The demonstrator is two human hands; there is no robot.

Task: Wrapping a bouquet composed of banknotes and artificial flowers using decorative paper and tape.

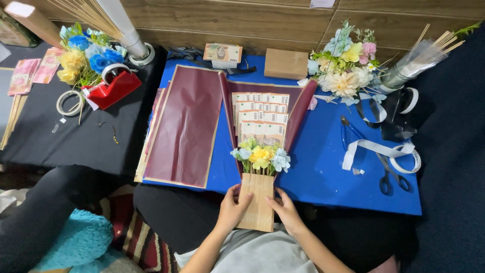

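1. Currently both hands on the kraft-paper handle (257, 202) of the banknote bouquet (261, 129). Left hand (232, 206) wraps its left edge, fingers curled around it; right hand (284, 210) lies flatter along the right edge, fingers spread narrow.
2. Bouquet lies on the blue mat (323, 167), handle hanging over the near edge toward my lap. Fanned notes sit inside dark red wrapping paper (298, 108); small yellow and pale blue flowers (261, 157) cover the joint above the handle.
3. My read for doing this well: keep the grip even on both sides, squeeze the paper snug without creasing it, keep the handle centred under the flowers.
4. Don't tilt it; the note fan looks easy to skew.
5. Spare maroon sheets (184, 126) lie just left, touching the wrap's edge.
6. Red tape dispenser (112, 87) sits well left on the black cloth; scissors (391, 179) and white ribbon (376, 149) to the right, both out of immediate reach.
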